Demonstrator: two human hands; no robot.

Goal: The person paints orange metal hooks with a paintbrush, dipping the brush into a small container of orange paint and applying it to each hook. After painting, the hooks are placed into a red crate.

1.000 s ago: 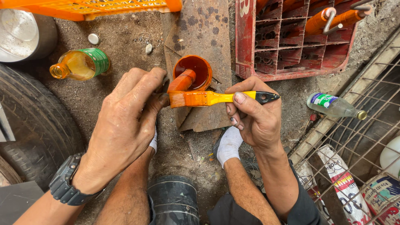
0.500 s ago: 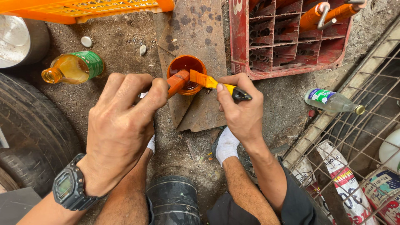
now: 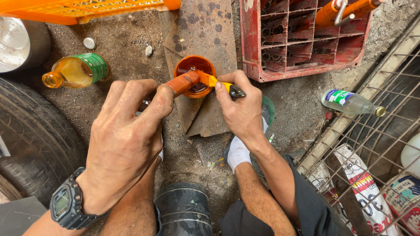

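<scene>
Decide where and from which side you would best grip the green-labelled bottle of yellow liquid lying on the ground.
Grip the bottle around its labelled body from above: it lies on its side, neck pointing left, and the wide round body is open on top, clear of the left hand.

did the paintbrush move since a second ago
Yes. The paintbrush lay level in front of the orange paint cup; now the right hand has tipped its bristle end into the cup, beside the orange part the left hand holds.
</scene>
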